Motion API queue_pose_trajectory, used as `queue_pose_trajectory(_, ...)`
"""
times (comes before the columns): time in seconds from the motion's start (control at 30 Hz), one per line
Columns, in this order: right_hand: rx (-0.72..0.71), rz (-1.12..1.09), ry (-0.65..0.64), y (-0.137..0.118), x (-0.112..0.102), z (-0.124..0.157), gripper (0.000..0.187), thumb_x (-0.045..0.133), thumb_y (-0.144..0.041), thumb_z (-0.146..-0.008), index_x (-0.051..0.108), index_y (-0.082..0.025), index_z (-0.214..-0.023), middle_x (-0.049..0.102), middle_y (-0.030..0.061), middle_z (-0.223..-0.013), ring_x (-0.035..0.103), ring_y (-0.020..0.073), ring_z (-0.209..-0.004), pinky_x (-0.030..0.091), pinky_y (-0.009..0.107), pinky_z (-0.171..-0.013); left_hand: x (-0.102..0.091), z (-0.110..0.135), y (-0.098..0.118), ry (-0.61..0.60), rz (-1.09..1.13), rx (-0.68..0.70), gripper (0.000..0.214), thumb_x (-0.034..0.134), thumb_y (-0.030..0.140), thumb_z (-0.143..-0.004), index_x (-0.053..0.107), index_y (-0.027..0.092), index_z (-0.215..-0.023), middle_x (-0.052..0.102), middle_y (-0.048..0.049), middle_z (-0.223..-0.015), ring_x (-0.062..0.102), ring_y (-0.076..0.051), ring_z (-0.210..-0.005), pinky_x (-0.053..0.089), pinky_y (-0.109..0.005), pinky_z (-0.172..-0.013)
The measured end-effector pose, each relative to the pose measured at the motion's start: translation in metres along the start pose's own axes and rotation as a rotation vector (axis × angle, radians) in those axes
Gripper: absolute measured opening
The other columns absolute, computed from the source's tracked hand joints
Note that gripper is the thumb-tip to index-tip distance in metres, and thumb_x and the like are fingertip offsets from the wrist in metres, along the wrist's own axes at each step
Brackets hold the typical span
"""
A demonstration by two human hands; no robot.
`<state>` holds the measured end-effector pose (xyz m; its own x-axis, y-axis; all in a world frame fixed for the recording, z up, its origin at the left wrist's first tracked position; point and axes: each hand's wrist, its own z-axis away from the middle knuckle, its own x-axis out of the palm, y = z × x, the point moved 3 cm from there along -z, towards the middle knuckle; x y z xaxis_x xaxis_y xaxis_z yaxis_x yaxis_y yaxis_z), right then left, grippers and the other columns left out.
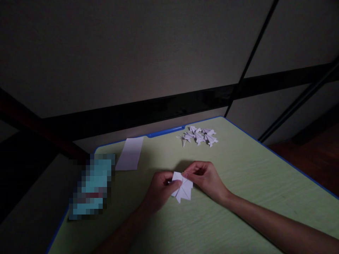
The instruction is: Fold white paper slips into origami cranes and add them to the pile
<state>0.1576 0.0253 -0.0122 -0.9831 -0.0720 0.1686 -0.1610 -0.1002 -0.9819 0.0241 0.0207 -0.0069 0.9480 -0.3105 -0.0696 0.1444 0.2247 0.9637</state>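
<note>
A small piece of folded white paper (186,190) is held up between my two hands over the table. Creases and pointed flaps show on its near side. My left hand (161,188) pinches it from the left, thumb lying across its front. On the upper right edge, the thumb and fingers of my right hand (205,176) are closed on the paper. The fingers behind the sheet are hidden.
Several folded white paper figures (198,137) sit together at the back of the green table (254,183). A blank white strip of paper (129,154) lies back left, beside a pixelated turquoise object (92,187). Behind the table's blue edge stand dark-banded panels (148,53).
</note>
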Motion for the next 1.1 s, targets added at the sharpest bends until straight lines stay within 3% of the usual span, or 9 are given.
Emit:
queue_pose_trajectory(0.43,-0.04,0.029,-0.002,-0.0008,0.003,-0.0006,0.021,0.071,-0.029,-0.052,0.057,-0.013,-0.051,0.055,-0.003,-0.049,0.045,0.006,-0.042,0.036,0.02,-0.042,0.0022,-0.0016,-0.0032,-0.007,-0.009,0.004,0.017,0.06,0.026,-0.06,0.063,0.009,-0.06,0.055,-0.0001,-0.049,0.046,-0.01,-0.045,0.031,-0.018,-0.041)
queue_pose_trajectory(0.73,-0.042,0.07,-0.135,-0.0011,0.0004,-0.0066,0.027,0.066,-0.038,-0.059,0.056,-0.013,-0.055,0.053,-0.0035,-0.049,0.043,0.0056,-0.043,0.032,0.02,-0.043,0.0016,-0.0026,-0.0047,-0.025,-0.001,0.009,0.019,0.059,0.027,-0.06,0.061,0.008,-0.059,0.052,0.0008,-0.048,0.043,-0.008,-0.044,0.03,-0.018,-0.041)
queue_pose_trajectory(1.1,-0.07,0.123,-0.124,-0.0019,0.0026,-0.0059,0.032,0.063,-0.042,-0.061,0.049,-0.014,-0.052,0.044,-0.0061,-0.046,0.035,0.0047,-0.041,0.026,0.019,-0.04,0.0022,-0.003,-0.0038,-0.022,0.02,0.03,0.018,0.06,0.027,-0.058,0.061,0.01,-0.056,0.053,0.0007,-0.048,0.044,-0.009,-0.044,0.031,-0.018,-0.041)
